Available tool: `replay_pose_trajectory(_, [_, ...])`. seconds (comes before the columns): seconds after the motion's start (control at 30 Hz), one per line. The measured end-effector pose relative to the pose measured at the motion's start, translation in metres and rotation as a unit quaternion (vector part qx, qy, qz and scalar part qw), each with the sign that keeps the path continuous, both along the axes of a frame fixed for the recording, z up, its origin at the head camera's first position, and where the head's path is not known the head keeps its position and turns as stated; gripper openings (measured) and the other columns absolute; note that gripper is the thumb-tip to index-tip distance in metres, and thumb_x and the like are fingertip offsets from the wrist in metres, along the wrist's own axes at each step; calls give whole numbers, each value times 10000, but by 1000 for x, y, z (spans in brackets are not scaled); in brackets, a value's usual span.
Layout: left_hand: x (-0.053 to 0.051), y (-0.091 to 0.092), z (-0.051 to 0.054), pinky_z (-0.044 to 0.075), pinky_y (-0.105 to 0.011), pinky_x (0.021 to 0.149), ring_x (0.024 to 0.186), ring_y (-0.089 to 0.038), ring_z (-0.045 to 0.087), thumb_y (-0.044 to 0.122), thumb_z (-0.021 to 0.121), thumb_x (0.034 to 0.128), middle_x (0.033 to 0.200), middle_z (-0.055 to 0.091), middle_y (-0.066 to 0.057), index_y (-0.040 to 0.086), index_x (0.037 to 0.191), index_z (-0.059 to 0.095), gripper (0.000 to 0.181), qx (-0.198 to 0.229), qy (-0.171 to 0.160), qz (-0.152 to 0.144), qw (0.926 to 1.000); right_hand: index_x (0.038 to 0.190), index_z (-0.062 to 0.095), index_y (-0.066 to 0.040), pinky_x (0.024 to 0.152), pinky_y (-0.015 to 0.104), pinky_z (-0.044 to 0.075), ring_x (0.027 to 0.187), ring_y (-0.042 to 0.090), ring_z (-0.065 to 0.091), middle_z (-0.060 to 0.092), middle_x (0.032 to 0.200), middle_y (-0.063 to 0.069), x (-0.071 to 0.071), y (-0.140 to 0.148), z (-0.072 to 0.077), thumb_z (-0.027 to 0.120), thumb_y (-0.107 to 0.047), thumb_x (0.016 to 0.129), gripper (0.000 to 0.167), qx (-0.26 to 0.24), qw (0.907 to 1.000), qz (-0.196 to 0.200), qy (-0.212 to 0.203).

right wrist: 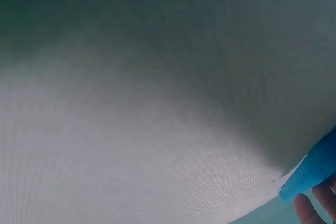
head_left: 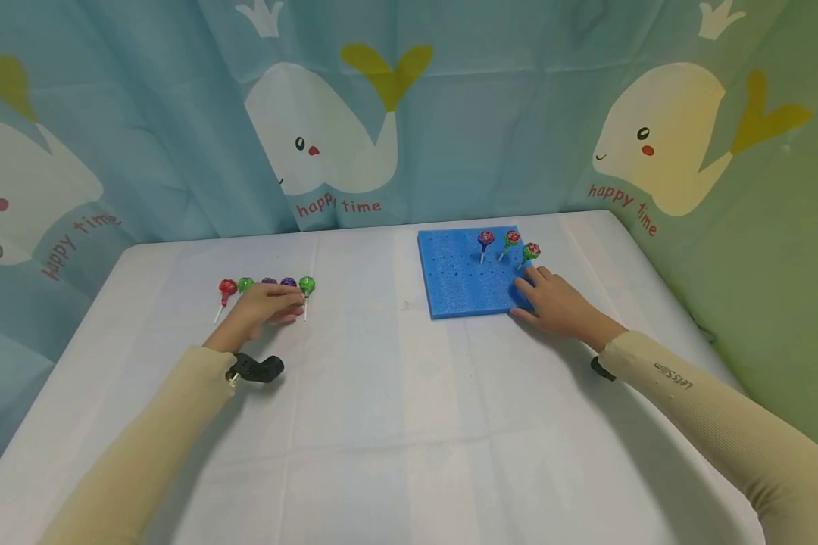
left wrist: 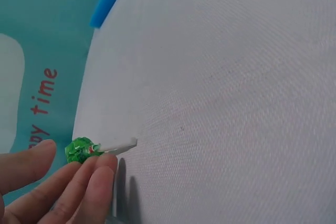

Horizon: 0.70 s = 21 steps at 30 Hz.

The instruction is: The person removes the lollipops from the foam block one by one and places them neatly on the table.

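Note:
Several wrapped lollipops lie in a row on the left of the table. My left hand [head_left: 267,306] reaches over this row, partly covering it. Its fingers are beside the rightmost green lollipop [head_left: 307,285]; in the left wrist view the thumb stays apart from that green lollipop [left wrist: 81,149], and whether the fingertips touch its stick I cannot tell. My right hand [head_left: 555,303] rests at the right edge of the blue foam board [head_left: 450,291], fingers spread. Three lollipops stand in the board: one purple [head_left: 486,238] and two green, the nearer green one [head_left: 531,250] just beyond the right fingertips.
Also in the row are a red lollipop [head_left: 228,288] at the left end, another green one [head_left: 245,283] and two purple ones. Small holes dot the board. A white cloth covers the table [head_left: 395,424], and a whale-print curtain [head_left: 477,151] hangs behind it.

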<state>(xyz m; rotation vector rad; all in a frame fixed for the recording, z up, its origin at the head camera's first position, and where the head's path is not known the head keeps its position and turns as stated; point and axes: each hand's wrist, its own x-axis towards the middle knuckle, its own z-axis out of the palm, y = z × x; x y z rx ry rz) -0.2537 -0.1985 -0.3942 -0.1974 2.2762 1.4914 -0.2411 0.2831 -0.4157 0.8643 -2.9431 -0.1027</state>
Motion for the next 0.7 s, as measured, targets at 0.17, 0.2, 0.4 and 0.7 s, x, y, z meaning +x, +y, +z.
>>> replay_pose_trajectory(0.17, [3, -3, 3, 555, -178, 787, 790, 32, 659, 240, 548, 956, 1061, 668, -12, -47, 1384, 399, 537, 408, 111, -14, 9991, 1203, 507, 19, 886, 531, 490, 1094, 403, 502, 493, 1201, 274, 1, -1, 1, 593, -405, 898, 529, 7, 10000, -27, -33])
replay_pose_trajectory(0.2, [3, -3, 3, 555, -182, 794, 804, 28, 659, 245, 547, 956, 1098, 661, -35, -42, 1390, 394, 542, 461, 156, -19, 9988, 1203, 507, 19, 885, 530, 491, 1092, 401, 502, 493, 1200, 272, 1, -1, 1, 593, -405, 898, 529, 8, 10000, -29, -35])
replay_pose_trajectory(0.4, [3, -3, 5, 534, -180, 853, 919, 25, 635, 283, 529, 964, 1368, 484, -180, 20, 1402, 413, 524, 556, 419, -223, 9973, 1199, 507, 18, 878, 526, 495, 1087, 396, 504, 494, 1193, 269, 0, 0, 0, 592, -410, 898, 530, 0, 10000, -7, -14])
replay_pose_trajectory(0.7, [2, 2, 5, 475, -184, 954, 955, 62, 628, 251, 500, 981, 1400, 484, -177, 24, 1415, 388, 503, 855, 890, -766, 9894, 1189, 511, 17, 873, 519, 500, 1082, 390, 503, 499, 1186, 265, -1, 0, -2, 597, -408, 894, 524, -20, 10000, 28, 29])
